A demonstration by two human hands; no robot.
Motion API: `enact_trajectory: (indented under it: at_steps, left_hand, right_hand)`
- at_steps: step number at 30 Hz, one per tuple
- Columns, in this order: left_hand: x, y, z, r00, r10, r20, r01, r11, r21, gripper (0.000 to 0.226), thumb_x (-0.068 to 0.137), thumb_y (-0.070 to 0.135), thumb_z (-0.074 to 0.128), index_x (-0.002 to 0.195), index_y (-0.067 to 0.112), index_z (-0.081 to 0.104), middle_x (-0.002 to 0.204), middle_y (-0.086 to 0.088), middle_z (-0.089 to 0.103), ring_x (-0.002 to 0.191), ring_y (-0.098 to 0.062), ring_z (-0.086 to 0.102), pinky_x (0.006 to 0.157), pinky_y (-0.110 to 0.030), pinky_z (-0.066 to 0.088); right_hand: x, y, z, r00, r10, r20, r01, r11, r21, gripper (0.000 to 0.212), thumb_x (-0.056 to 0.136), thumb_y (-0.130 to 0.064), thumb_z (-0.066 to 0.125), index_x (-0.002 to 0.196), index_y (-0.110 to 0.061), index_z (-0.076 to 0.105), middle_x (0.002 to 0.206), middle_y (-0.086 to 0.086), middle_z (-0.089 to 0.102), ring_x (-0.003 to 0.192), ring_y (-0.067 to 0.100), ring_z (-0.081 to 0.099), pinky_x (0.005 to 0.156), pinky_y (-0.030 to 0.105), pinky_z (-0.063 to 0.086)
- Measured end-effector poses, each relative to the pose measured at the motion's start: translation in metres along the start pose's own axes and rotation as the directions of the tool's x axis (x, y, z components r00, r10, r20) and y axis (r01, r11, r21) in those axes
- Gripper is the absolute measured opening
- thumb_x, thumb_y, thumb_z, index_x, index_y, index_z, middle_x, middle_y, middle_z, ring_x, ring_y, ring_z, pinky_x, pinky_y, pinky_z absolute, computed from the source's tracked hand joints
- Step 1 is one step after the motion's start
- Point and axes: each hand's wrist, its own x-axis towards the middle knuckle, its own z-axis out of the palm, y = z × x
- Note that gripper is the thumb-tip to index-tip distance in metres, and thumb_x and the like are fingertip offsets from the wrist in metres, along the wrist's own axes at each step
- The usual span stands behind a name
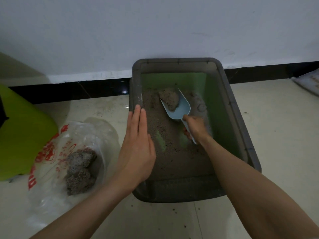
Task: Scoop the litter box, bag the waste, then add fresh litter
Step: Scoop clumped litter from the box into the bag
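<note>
A grey litter box [241, 121] with a green inside stands on the floor against the wall, holding a thin layer of grey-brown litter [172, 152]. My right hand [196, 128] grips the handle of a light blue scoop [179, 107] inside the box. A clump of litter [170, 99] lies in the scoop's bowl. My left hand [138, 145] lies flat with straight fingers along the box's left rim. To the left, a clear plastic bag [72, 152] with red print lies open on the floor with dark waste clumps [80, 169] in it.
A lime green container [22, 135] stands at the far left beside the bag. A printed sack [309, 81] shows at the right edge by the wall. Loose litter grains dot the pale tiled floor [276, 135] around the box.
</note>
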Motion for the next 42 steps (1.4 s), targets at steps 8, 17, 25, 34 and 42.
enact_trajectory:
  at_steps: [8, 17, 25, 34, 42]
  left_hand:
    - [0.000, 0.000, 0.001, 1.000, 0.001, 0.017, -0.001, 1.000, 0.005, 0.060, 0.098, 0.015, 0.027, 0.147, 0.013, -0.007, 0.153, 0.006, -0.022, 0.141, -0.007, -0.017, 0.108, -0.016, -0.007]
    - [-0.001, 0.002, -0.004, 0.999, -0.035, 0.039, 0.034, 0.999, 0.028, 0.059, 0.099, 0.017, 0.027, 0.147, 0.012, -0.006, 0.155, 0.004, -0.018, 0.143, -0.012, -0.012, 0.113, -0.022, 0.000]
    - [0.000, 0.002, -0.005, 0.998, -0.048, 0.040, 0.048, 0.999, 0.012, 0.059, 0.099, 0.016, 0.027, 0.147, 0.013, -0.006, 0.155, 0.003, -0.017, 0.143, -0.012, -0.012, 0.111, -0.020, -0.002]
    - [-0.002, 0.000, -0.004, 0.999, -0.030, 0.023, 0.030, 1.000, -0.004, 0.060, 0.098, 0.013, 0.029, 0.147, 0.011, -0.006, 0.155, 0.000, -0.017, 0.143, -0.013, -0.013, 0.116, -0.024, 0.001]
    - [-0.002, -0.002, -0.002, 0.999, -0.031, 0.022, 0.031, 0.999, -0.023, 0.062, 0.097, 0.012, 0.028, 0.146, 0.013, -0.010, 0.154, 0.002, -0.021, 0.141, -0.011, -0.017, 0.116, -0.024, -0.001]
  right_hand:
    - [-0.022, 0.011, -0.010, 0.996, 0.030, 0.087, -0.052, 0.965, 0.259, 0.028, 0.091, -0.029, 0.047, 0.074, -0.007, 0.051, 0.059, 0.008, 0.046, 0.043, 0.016, 0.037, 0.042, 0.024, 0.027]
    - [-0.063, -0.006, -0.029, 0.994, -0.071, 0.079, 0.071, 0.997, 0.005, 0.019, 0.092, -0.023, 0.050, 0.085, -0.005, 0.053, 0.058, 0.009, 0.044, 0.040, 0.015, 0.034, 0.040, 0.022, 0.023]
    - [-0.072, -0.064, -0.026, 0.983, -0.027, 0.183, 0.049, 0.992, -0.117, 0.021, 0.096, -0.019, 0.044, 0.083, -0.004, 0.052, 0.062, 0.008, 0.046, 0.046, 0.013, 0.039, 0.033, 0.016, 0.029]
    - [-0.049, -0.121, -0.004, 0.981, 0.064, 0.183, -0.084, 0.991, 0.101, 0.032, 0.100, -0.008, 0.024, 0.074, -0.008, 0.041, 0.063, 0.003, 0.035, 0.051, 0.008, 0.029, 0.030, 0.012, 0.023]
    - [-0.038, -0.147, -0.007, 0.959, 0.171, 0.227, -0.188, 0.980, 0.058, 0.033, 0.102, -0.012, 0.025, 0.075, -0.005, 0.042, 0.066, 0.002, 0.034, 0.052, 0.005, 0.029, 0.029, 0.009, 0.025]
